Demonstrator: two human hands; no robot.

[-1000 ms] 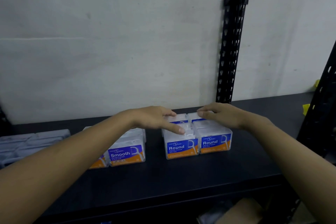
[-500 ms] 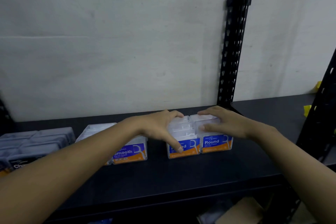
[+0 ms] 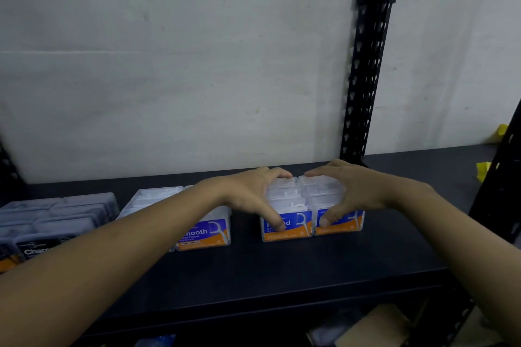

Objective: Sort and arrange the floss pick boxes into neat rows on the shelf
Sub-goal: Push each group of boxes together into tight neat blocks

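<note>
Two rows of clear "Round" floss pick boxes (image 3: 303,200) with blue and orange labels stand side by side on the black shelf (image 3: 282,270). My left hand (image 3: 251,194) clasps the left row, thumb on the front label and fingers over the back. My right hand (image 3: 346,189) clasps the right row the same way. To the left stands a block of "Smooth" boxes (image 3: 205,231), partly hidden by my left forearm. Further left are dark "Charcoal" boxes (image 3: 53,220).
A black perforated upright (image 3: 369,65) rises behind the boxes against a white wall. Another dark post (image 3: 499,191) stands at the right with yellow scraps (image 3: 483,170) beside it. Cardboard (image 3: 372,327) lies below the shelf.
Both hands have dropped from the tops of the Round boxes to wrap around them, thumbs now on the front labels. The view has shifted slightly right.
</note>
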